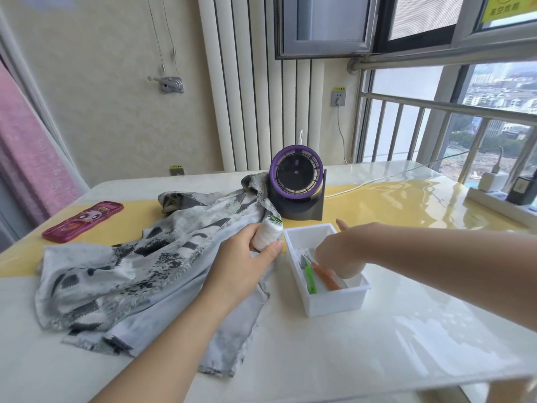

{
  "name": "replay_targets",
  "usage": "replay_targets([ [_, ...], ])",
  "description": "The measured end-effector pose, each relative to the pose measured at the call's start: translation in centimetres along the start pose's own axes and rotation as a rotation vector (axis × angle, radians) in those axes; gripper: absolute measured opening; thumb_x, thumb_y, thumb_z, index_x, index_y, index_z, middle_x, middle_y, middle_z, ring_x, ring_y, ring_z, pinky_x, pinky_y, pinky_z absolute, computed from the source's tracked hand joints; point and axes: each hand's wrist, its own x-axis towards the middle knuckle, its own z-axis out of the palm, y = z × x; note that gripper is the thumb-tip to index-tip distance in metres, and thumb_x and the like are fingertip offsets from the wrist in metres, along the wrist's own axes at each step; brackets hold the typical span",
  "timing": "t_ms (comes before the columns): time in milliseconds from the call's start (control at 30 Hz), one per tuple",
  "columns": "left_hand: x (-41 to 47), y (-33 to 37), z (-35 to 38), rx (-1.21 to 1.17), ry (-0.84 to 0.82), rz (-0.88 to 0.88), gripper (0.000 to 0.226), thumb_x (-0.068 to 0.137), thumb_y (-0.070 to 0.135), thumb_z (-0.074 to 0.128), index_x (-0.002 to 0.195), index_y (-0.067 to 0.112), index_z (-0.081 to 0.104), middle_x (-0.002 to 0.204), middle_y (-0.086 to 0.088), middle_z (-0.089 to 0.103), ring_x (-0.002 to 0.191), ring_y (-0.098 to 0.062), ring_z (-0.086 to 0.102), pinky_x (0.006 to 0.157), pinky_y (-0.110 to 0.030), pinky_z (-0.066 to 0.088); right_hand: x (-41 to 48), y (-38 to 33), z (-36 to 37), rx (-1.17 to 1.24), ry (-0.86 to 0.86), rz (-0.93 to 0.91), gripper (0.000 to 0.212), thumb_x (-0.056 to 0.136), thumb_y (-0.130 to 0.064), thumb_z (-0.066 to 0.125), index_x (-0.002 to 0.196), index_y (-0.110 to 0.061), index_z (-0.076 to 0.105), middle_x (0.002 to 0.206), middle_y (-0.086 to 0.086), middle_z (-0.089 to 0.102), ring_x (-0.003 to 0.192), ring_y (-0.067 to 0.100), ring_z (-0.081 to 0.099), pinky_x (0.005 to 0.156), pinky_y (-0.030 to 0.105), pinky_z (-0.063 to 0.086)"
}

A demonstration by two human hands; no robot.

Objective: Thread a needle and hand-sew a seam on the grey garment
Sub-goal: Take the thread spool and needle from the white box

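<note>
The grey patterned garment lies crumpled on the table, left of centre. My left hand rests over its right edge and grips a white thread spool with a green-marked top. My right hand reaches down into a white plastic box; its fingertips are hidden inside, so what they touch is unclear. In the box lie an orange-handled tool and a green tool. No needle is visible.
A purple and black desk fan stands just behind the garment and box. A red phone case lies at the far left. A power strip with plugs sits at the right edge, near the window railing.
</note>
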Motion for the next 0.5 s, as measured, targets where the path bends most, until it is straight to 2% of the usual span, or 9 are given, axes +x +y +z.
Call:
replay_targets([
  [133, -0.2, -0.2, 0.0, -0.013, 0.000, -0.009, 0.013, 0.087, 0.028, 0.066, 0.098, 0.031, 0.061, 0.085, 0.018, 0.064, 0.082, 0.004, 0.058, 0.069, -0.006, 0.039, 0.3, 0.1, 0.2, 0.014, 0.027, -0.037, 0.040, 0.096, -0.007, 0.035, 0.134, -0.005, 0.046, 0.135, 0.014, 0.046, 0.131, 0.034, 0.036, 0.111, 0.059, 0.020],
  [167, -0.3, -0.3, 0.1, -0.015, -0.001, -0.009, 0.012, 0.087, 0.028, 0.066, 0.098, 0.031, 0.061, 0.085, 0.018, 0.065, 0.082, 0.004, 0.058, 0.070, -0.007, 0.040, 0.4, 0.2, 0.2, 0.057, 0.039, -0.038, 0.039, 0.096, -0.008, 0.033, 0.132, -0.006, 0.048, 0.134, 0.014, 0.046, 0.130, 0.034, 0.037, 0.111, 0.059, 0.020],
  [267, -0.3, -0.3, 0.2, -0.028, -0.006, -0.003, 0.009, 0.087, 0.028, 0.065, 0.094, 0.032, 0.060, 0.084, 0.017, 0.065, 0.080, 0.003, 0.057, 0.071, -0.009, 0.042, 0.6, 0.7, 0.4, 0.191, 0.078, -0.030, 0.041, 0.096, -0.006, 0.029, 0.132, -0.009, 0.047, 0.130, 0.010, 0.048, 0.130, 0.032, 0.034, 0.112, 0.062, 0.008],
  [367, -0.2, -0.2, 0.3, -0.033, -0.005, -0.005, 0.010, 0.087, 0.028, 0.065, 0.096, 0.028, 0.062, 0.084, 0.014, 0.065, 0.082, -0.002, 0.058, 0.071, -0.010, 0.042, 1.0, 1.1, 1.1, 0.292, 0.152, -0.021, 0.046, 0.093, 0.001, 0.028, 0.133, -0.013, 0.044, 0.113, -0.001, 0.053, 0.121, 0.024, 0.036, 0.114, 0.059, 0.001],
  [433, 0.0, -0.1, 0.3, -0.043, -0.006, -0.004, 0.011, 0.087, 0.027, 0.065, 0.098, 0.027, 0.063, 0.086, 0.013, 0.066, 0.083, -0.005, 0.059, 0.072, -0.011, 0.042, 1.3, 1.6, 1.5, 0.311, 0.247, -0.018, 0.047, 0.091, 0.002, 0.031, 0.131, -0.018, 0.048, 0.121, -0.001, 0.054, 0.127, 0.022, 0.035, 0.114, 0.059, -0.003],
  [500, 0.1, 0.0, 0.4, -0.056, -0.004, -0.003, 0.012, 0.086, 0.027, 0.066, 0.097, 0.029, 0.062, 0.087, 0.013, 0.067, 0.084, -0.005, 0.060, 0.072, -0.011, 0.043, 1.5, 2.0, 1.7, 0.228, 0.403, -0.025, 0.040, 0.090, 0.000, 0.038, 0.120, -0.020, 0.056, 0.118, 0.002, 0.058, 0.125, 0.022, 0.040, 0.115, 0.057, -0.002],
])
